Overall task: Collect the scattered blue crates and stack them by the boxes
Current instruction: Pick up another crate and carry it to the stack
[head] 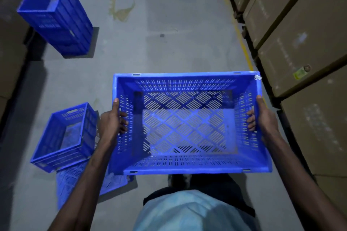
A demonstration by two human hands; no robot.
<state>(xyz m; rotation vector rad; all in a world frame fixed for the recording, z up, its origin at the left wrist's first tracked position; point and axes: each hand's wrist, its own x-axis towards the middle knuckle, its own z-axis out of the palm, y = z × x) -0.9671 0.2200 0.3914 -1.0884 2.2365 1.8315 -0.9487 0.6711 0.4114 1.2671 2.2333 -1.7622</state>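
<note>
While left hand (112, 121) and right hand (263, 117) grip the held crate (187, 129), floor crate (65, 181) half hidden behind left forearm (93, 167).

Warehouse aisle: stacked cardboard boxes (293, 43), concrete floor (169, 24), yellow line (242, 43).

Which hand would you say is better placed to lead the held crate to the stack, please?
Probably the left hand: it grips the crate wall on the side nearer the stack; the right hand grips the far wall.

The person wears a pale blue shirt (189, 212) over dark trousers (231, 195) and a dark shoe (180, 179), forearms (90, 172) bare.
</note>
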